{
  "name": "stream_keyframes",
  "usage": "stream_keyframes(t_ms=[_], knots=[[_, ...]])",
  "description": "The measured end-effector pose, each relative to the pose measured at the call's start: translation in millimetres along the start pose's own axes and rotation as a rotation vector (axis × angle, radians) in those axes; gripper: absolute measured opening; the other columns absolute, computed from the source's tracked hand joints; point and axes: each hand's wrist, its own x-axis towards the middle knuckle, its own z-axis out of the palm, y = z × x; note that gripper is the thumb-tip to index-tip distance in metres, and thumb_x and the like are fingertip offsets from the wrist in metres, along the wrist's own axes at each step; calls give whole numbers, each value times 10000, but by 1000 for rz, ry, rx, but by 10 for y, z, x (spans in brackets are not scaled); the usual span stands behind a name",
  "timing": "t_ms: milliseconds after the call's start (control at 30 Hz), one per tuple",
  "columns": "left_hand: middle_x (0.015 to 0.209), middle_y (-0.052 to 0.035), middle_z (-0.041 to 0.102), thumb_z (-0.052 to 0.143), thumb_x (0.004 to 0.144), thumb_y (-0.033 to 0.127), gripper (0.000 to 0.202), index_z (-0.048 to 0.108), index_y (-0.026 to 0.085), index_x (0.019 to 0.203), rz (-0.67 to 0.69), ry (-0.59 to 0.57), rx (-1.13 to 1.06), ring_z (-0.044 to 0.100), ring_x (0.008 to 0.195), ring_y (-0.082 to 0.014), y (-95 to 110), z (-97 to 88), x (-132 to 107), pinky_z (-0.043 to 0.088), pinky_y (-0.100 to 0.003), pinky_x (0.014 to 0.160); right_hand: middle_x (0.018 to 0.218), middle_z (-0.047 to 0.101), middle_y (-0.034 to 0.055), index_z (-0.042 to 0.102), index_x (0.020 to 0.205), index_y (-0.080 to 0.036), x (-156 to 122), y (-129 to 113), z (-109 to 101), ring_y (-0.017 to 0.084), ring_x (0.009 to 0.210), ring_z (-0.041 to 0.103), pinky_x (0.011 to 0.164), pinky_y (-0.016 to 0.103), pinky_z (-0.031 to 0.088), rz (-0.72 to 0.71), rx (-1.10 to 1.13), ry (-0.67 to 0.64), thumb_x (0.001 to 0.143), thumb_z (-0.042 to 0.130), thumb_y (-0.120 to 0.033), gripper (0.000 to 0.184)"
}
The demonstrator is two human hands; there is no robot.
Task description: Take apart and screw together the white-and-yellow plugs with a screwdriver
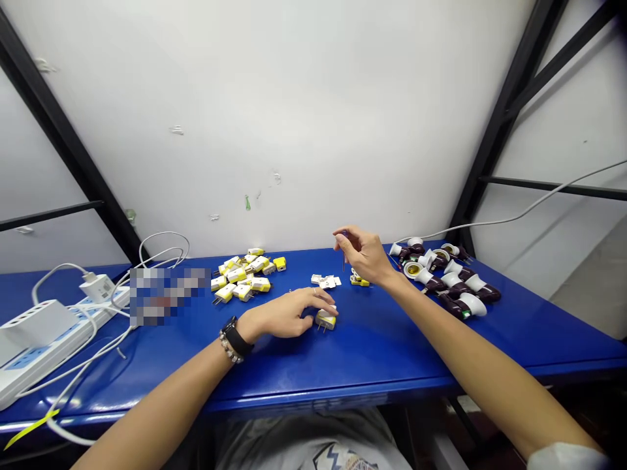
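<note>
A white-and-yellow plug (326, 321) lies on the blue table with its two metal pins toward me. My left hand (289, 313), wearing a black watch and a beaded bracelet, grips this plug between thumb and fingers. Above the table, my right hand (362, 251) is closed round a thin screwdriver (343, 260) whose shaft points down, apart from the plug. Behind the plug lie several small white plastic pieces (326, 281). Beside them, under my right hand, are yellow plug parts (360, 282).
A heap of white-and-yellow plugs (242, 274) sits left of centre. Several dark lamp holders (455, 287) with white collars are piled at right. Along the left stand a white power strip (63, 346) and loose white cables (95, 365). A white wall (304, 117) rises behind the table (382, 365).
</note>
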Motion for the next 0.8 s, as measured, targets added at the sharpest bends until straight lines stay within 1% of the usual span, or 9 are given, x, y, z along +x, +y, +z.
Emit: stream_keyframes(t_ms=[33, 100, 200, 233, 300, 400, 533, 700, 800], knots=[[1312, -14, 641, 531, 786, 6, 577, 679, 322, 1246, -9, -1, 24, 604, 1209, -208, -10, -9, -7, 453, -323, 1074, 789, 687, 45, 641, 1015, -179, -1, 2, 2, 158, 636, 626, 622, 275, 500, -3, 5, -2, 953, 500, -525, 378], [1233, -33, 667, 604, 824, 95, 480, 685, 313, 1244, -61, 31, 101, 638, 1123, -221, -29, -7, -11, 491, -321, 1001, 777, 683, 38, 636, 1002, -181, -4, -3, 9, 148, 603, 611, 607, 273, 499, 6, 23, -14, 949, 511, -516, 361], [1096, -57, 690, 689, 868, 356, 269, 730, 269, 1119, -179, 102, 229, 669, 945, -234, -56, 24, 8, 523, -326, 837, 760, 672, 25, 613, 957, -188, -14, -22, 34, 133, 537, 591, 570, 272, 502, 40, 90, -41, 945, 520, -521, 346], [1061, -61, 694, 687, 871, 423, 263, 737, 253, 1066, -215, 121, 265, 670, 907, -235, -67, 37, 18, 519, -324, 792, 764, 673, 24, 597, 928, -191, -21, -30, 49, 130, 525, 596, 556, 270, 502, 52, 120, -57, 945, 520, -527, 345], [1003, -62, 702, 679, 868, 483, 281, 734, 236, 988, -266, 151, 322, 670, 878, -241, -87, 61, 37, 504, -315, 734, 770, 675, 24, 551, 874, -198, -43, -43, 94, 133, 517, 622, 525, 260, 493, 69, 174, -91, 950, 515, -537, 349], [935, -53, 721, 672, 870, 471, 253, 725, 234, 943, -309, 188, 360, 675, 875, -247, -107, 87, 54, 488, -307, 708, 753, 664, 15, 501, 847, -208, -94, -61, 188, 145, 520, 654, 485, 247, 476, 89, 207, -159, 961, 503, -532, 343], [898, -51, 734, 671, 870, 462, 240, 725, 232, 913, -336, 195, 372, 678, 833, -251, -114, 102, 58, 479, -310, 683, 686, 632, -8, 492, 837, -215, -168, -73, 308, 144, 509, 642, 515, 259, 494, 67, 155, -233, 983, 475, -475, 299], [886, -55, 738, 667, 873, 455, 240, 725, 225, 909, -321, 192, 365, 680, 822, -250, -128, 102, 46, 481, -312, 686, 708, 634, -9, 488, 834, -215, -208, -59, 376, 132, 500, 632, 514, 254, 483, 39, 122, -245, 997, 462, -417, 261], [926, -70, 737, 684, 856, 446, 251, 725, 211, 936, -294, 206, 357, 675, 862, -256, -132, 104, 40, 490, -315, 734, 704, 637, -12, 488, 834, -215, -207, -44, 390, 125, 490, 621, 509, 248, 481, 31, 119, -251, 997, 463, -387, 239]])
